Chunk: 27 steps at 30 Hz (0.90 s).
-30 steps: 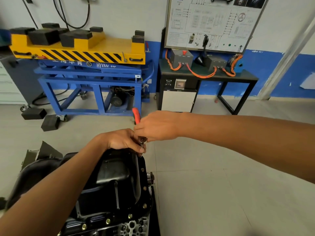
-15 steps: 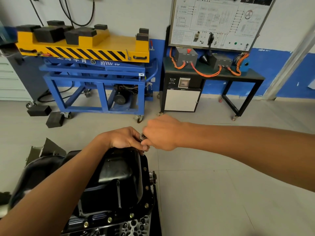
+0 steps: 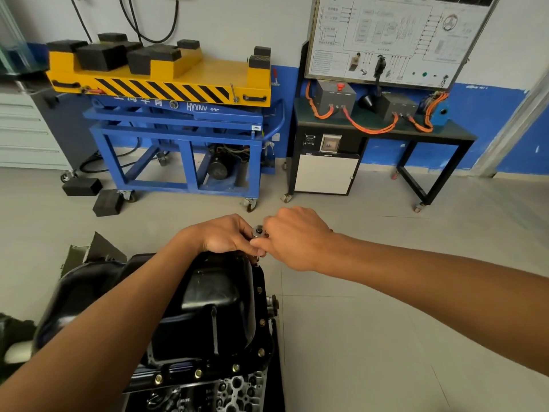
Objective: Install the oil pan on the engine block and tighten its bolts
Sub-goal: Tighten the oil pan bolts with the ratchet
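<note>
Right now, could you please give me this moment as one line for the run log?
stage: bolt work at pan's far corner | left hand: steadies ratchet head | right hand: grips ratchet | oil pan: on engine block, near flange bolts fitted

Black oil pan seated on engine block; gold bolts along flange.

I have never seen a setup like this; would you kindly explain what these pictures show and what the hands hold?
This is one picture from a camera worn on the person's head, looking down at their own bare arms; there is no robot. The black oil pan sits on the engine block, with bolts along its rim. At the pan's far corner the right hand grips a ratchet wrench, only its silver head showing, while the left hand holds the tool just below. Behind stand a yellow lift table and a bench with orange cables.
</note>
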### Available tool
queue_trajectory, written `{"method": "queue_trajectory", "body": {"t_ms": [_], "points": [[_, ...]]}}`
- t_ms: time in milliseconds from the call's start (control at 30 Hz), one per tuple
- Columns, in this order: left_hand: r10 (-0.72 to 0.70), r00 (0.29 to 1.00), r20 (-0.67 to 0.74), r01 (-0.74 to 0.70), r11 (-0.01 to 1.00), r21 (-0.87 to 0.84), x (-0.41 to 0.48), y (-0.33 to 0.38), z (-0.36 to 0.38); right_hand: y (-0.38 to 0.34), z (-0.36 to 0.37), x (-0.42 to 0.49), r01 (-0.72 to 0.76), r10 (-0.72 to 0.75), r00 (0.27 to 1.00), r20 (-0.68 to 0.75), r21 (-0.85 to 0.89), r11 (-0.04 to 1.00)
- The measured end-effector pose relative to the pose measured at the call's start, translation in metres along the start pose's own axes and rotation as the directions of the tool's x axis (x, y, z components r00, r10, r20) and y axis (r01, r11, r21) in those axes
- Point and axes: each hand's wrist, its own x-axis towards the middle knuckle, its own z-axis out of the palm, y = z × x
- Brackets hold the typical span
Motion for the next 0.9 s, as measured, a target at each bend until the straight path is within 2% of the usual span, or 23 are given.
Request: {"method": "queue_trajectory", "body": {"t_ms": [167, 267, 367, 500, 600, 767, 900], "points": [[0.100, 0.988, -0.118, -0.109, 0.991, -0.076, -0.010, 0.010, 0.004, 0.010, -0.019, 0.001, 0.062, -0.063, 0.998, -0.011, -0.060, 0.996], [0.153, 0.971, -0.181, -0.161, 0.986, -0.030, -0.018, 0.017, 0.011, 0.012, -0.028, -0.007, 0.078, -0.079, 0.996, -0.037, -0.045, 0.996], [0.127, 0.973, -0.191, -0.092, 0.978, 0.185, -0.029, 0.021, 0.024, 0.005, -0.023, -0.019, 0.082, -0.082, 0.997, -0.006, -0.007, 0.997], [0.073, 0.944, -0.321, 0.112, 0.847, 0.519, -0.041, 0.025, 0.044, -0.004, -0.014, -0.027, 0.086, -0.086, 0.995, 0.055, 0.017, 0.996], [0.068, 0.906, -0.418, 0.216, 0.774, 0.595, -0.047, 0.026, 0.053, -0.007, -0.012, -0.030, 0.091, -0.092, 0.994, 0.051, 0.032, 0.995], [0.141, 0.854, -0.500, 0.289, 0.671, 0.683, -0.052, 0.022, 0.070, -0.011, -0.011, -0.035, 0.086, -0.090, 0.995, 0.051, 0.070, 0.994], [0.214, 0.783, -0.584, 0.339, 0.642, 0.688, -0.058, 0.016, 0.089, -0.018, -0.010, -0.041, 0.077, -0.082, 0.996, 0.047, 0.089, 0.993]]}}
